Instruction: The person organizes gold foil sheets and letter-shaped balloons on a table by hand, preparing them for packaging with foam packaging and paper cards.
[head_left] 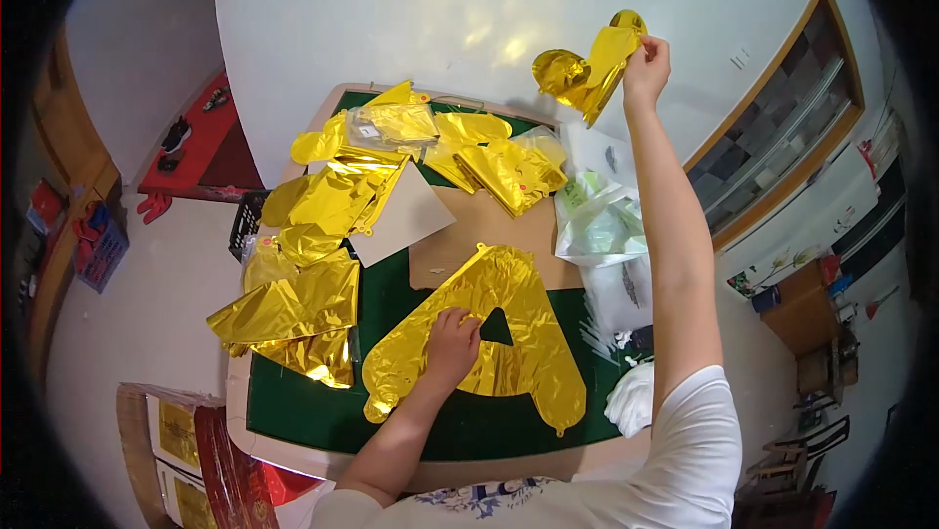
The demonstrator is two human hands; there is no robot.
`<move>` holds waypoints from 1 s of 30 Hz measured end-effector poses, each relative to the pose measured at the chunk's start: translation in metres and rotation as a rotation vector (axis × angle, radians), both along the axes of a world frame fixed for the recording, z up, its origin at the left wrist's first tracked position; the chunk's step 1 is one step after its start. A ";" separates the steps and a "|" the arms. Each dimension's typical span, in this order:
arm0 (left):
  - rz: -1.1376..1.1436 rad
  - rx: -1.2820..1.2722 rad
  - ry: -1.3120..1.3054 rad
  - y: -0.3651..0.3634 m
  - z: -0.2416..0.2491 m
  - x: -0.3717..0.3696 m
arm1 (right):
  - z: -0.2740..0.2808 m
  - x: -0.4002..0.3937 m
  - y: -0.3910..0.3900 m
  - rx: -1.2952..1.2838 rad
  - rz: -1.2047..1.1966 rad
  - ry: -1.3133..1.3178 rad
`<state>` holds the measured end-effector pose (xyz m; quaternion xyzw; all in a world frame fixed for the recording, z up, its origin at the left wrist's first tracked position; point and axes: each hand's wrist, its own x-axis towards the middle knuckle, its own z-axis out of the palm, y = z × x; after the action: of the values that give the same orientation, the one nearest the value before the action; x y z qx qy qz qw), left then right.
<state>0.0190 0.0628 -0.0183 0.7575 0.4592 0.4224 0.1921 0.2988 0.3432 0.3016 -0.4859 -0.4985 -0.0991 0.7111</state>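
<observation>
A gold foil balloon shaped like the letter A (509,329) lies flat on the green mat (323,412). My left hand (452,343) rests on it near the crossbar, fingers curled on the foil. My right hand (647,67) is raised against the white wall, pinching the top of a crumpled gold foil balloon (585,71) that hangs from it.
Several flat gold foil balloons are heaped on the table's left side (303,294) and back (469,153). Clear plastic bags (602,226) lie at the right. A cardboard sheet (489,236) sits mid-table. Red and gold boxes (210,461) stand at the lower left on the floor.
</observation>
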 end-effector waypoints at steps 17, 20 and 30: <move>0.004 -0.053 -0.120 0.003 -0.006 0.000 | 0.035 -0.047 -0.135 -0.452 -0.031 -0.496; 0.005 -0.041 -0.160 0.007 0.001 -0.006 | 0.023 -0.044 -0.148 -0.360 0.192 -0.480; -0.406 -0.591 -0.972 -0.022 0.046 -0.034 | 0.036 -0.076 -0.272 -0.758 0.463 0.022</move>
<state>-0.0153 0.0408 0.0275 0.4647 0.2628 0.5297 0.6591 0.2231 0.0710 0.3380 -0.5888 -0.5878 0.2579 0.4912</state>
